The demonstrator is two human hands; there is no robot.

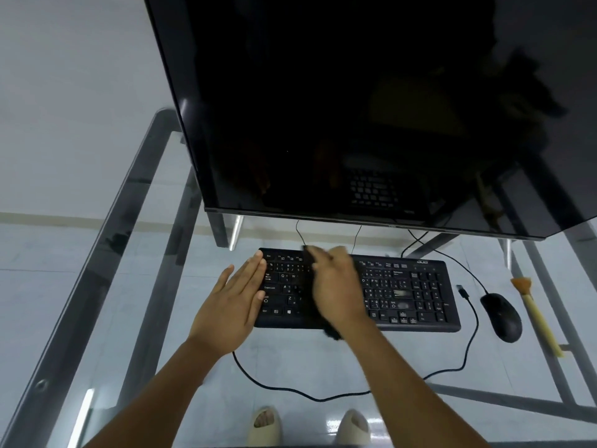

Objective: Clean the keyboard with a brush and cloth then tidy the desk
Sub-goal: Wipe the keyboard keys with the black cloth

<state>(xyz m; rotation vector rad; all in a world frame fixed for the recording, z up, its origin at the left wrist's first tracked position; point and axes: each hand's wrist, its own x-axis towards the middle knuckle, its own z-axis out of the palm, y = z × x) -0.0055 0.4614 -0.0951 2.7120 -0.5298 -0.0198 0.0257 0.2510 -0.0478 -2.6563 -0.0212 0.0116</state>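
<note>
I am seeing the right hand (336, 286) lying over the middle of the keyboard (410, 295), blurred, with its fingers curling down onto a dark cloth (310, 263) that it is pressing against the keys. The cloth is showing as a dark strip at the fingertips near the top edge of the keyboard and as a dark tuft below the wrist at the near edge; I cannot tell how firmly the fingers are closing around it. The left hand (235, 295) is holding nothing: its fingers are lying straight and together, with the fingertips resting on the left end of the keyboard.

The keyboard is sitting flat on the glass tabletop (97, 286), just in front of a large dark monitor (355, 108) that is filling the upper half of the view. A black mouse (501, 316) is lying just to the right of the keyboard, and its cable (323, 397) is looping across the glass toward me. Farther right, well apart from both hands, the brush (533, 315) is lying on the tabletop with its orange bristles pointing away from me and its pale handle pointing toward me. Through the glass, two feet in pale sandals (265, 425) are showing on the floor below.
</note>
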